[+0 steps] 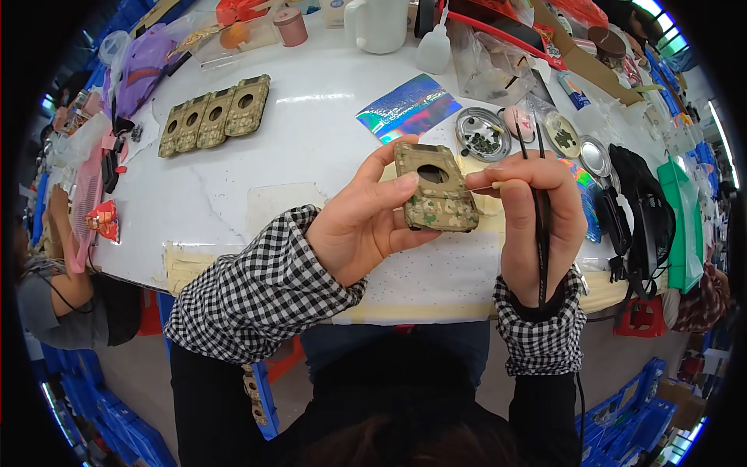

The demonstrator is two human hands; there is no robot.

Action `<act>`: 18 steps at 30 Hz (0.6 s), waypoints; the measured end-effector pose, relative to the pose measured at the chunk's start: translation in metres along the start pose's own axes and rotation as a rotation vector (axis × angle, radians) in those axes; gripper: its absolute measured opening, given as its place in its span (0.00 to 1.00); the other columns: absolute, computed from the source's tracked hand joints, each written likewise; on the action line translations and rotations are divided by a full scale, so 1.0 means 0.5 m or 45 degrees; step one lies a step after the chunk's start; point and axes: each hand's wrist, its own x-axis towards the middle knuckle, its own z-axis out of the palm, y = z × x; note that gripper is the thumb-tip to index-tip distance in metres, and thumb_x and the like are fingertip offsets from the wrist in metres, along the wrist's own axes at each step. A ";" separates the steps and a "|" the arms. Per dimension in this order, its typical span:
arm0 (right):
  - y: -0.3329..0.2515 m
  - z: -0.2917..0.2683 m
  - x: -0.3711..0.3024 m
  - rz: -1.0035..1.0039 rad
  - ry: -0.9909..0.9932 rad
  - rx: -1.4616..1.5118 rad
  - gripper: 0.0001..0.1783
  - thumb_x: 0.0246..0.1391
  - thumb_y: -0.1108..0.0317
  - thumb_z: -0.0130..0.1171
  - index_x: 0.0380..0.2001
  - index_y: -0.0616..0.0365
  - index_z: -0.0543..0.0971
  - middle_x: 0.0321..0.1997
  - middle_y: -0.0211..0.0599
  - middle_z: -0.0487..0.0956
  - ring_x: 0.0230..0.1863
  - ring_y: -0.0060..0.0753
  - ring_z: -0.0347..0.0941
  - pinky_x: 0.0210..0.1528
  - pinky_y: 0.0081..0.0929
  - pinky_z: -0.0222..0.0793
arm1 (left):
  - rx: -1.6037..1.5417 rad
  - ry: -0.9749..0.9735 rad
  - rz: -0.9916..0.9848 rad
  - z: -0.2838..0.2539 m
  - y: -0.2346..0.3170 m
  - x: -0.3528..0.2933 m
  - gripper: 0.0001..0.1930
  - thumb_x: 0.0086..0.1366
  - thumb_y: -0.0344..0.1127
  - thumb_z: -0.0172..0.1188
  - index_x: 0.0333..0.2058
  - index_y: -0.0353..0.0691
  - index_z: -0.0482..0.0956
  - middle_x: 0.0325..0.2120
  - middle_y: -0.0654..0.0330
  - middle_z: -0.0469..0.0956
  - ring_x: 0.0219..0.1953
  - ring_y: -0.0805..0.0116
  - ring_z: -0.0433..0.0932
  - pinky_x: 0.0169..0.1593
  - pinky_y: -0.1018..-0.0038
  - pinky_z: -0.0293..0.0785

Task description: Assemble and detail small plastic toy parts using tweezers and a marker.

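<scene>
My left hand [359,214] holds up a camouflage-painted toy tank hull [447,210] with a round hole in its top. The thumb lies on the top face, the fingers behind and below. My right hand [548,206] is closed beside the hull's right edge. Black tweezers [542,233] lie across its palm, their two tips apart and pointing away from me. Between thumb and forefinger it pinches a thin needle-like stick [484,187], whose fine end reaches to the hull's side; whether it touches, I cannot tell. Farther left, several similar hulls [212,121] stand side by side on the table.
Beyond my right hand are a round tin [482,134] of small dark parts, a lid with green bits [562,134] and a shiny holographic sheet [408,107]. A white mug [377,26] and squeeze bottle [433,50] stand at the back. Another person's arm [64,241] is at far left.
</scene>
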 end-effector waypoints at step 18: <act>0.001 0.001 -0.001 0.053 -0.011 0.000 0.04 0.59 0.73 0.54 0.35 0.62 0.74 0.32 0.33 0.77 0.30 0.18 0.66 0.35 0.16 0.62 | -0.011 0.011 0.006 -0.002 -0.001 0.003 0.29 0.68 0.37 0.47 0.64 0.44 0.45 0.58 0.50 0.61 0.57 0.58 0.70 0.55 0.68 0.75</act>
